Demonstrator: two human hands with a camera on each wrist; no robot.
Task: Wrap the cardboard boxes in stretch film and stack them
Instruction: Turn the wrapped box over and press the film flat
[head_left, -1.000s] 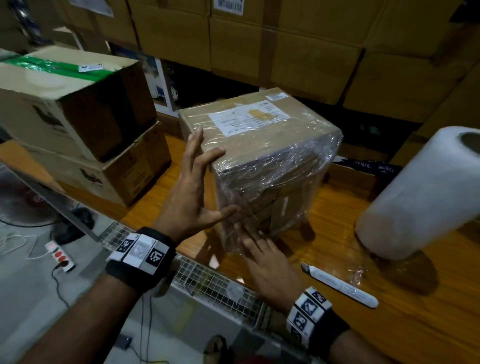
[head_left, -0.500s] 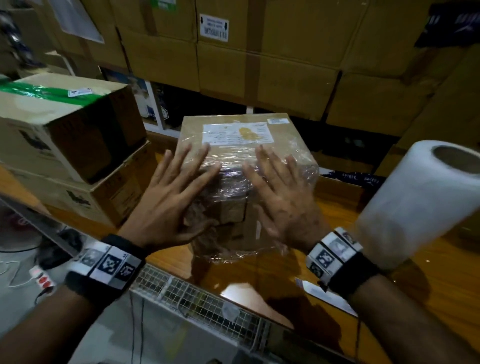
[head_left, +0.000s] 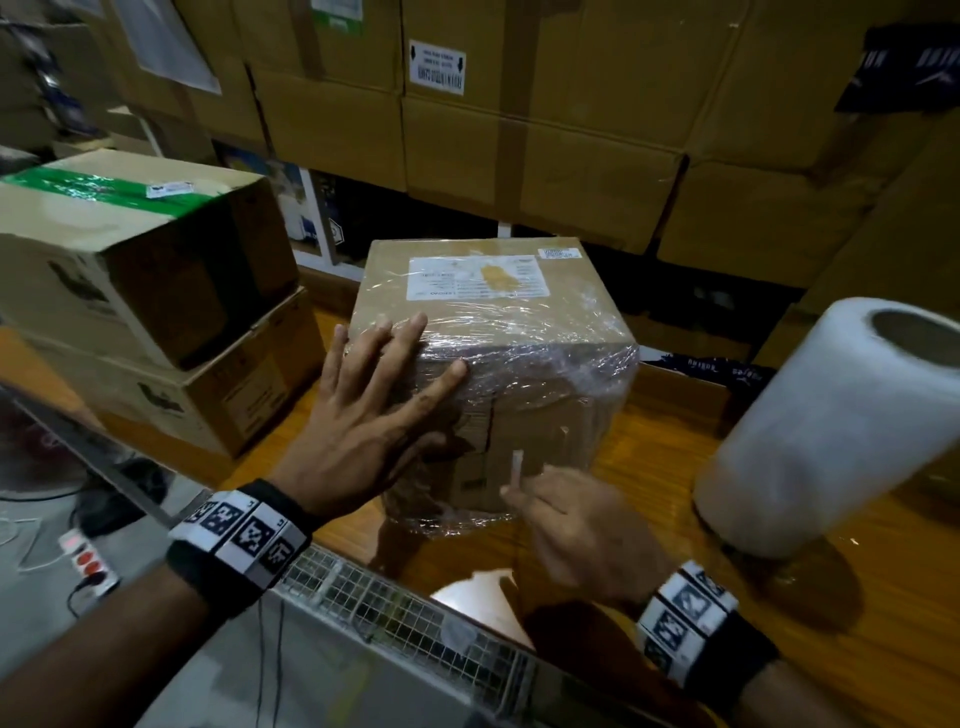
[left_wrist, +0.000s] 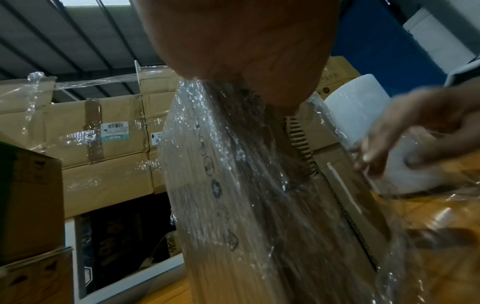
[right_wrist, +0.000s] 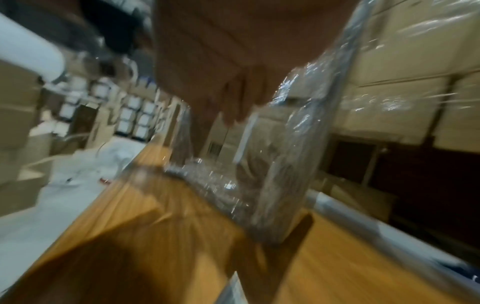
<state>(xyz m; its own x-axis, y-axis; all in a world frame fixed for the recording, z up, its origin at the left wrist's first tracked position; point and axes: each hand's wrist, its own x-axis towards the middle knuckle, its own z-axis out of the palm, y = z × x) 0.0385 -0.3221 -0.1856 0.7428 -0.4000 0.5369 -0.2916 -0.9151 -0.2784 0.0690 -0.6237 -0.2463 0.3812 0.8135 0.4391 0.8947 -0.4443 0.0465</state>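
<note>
Right hand (head_left: 582, 525) dropped off the wrapped box (head_left: 493, 374), fingers loosely curled; left hand (head_left: 363, 415) stays flat.

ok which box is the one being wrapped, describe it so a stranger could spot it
On the wooden table, between the two stacked boxes and the white film roll, stands one box. The left hand presses on it. Only it is covered in shiny film, with a white label on top.

This is a warehouse packing area: taped cardboard cartons (head_left: 545, 130) stand stacked in a wall behind a wooden desk (head_left: 675, 597), some in stretch film, under a corrugated metal roof (left_wrist: 64, 37).
</note>
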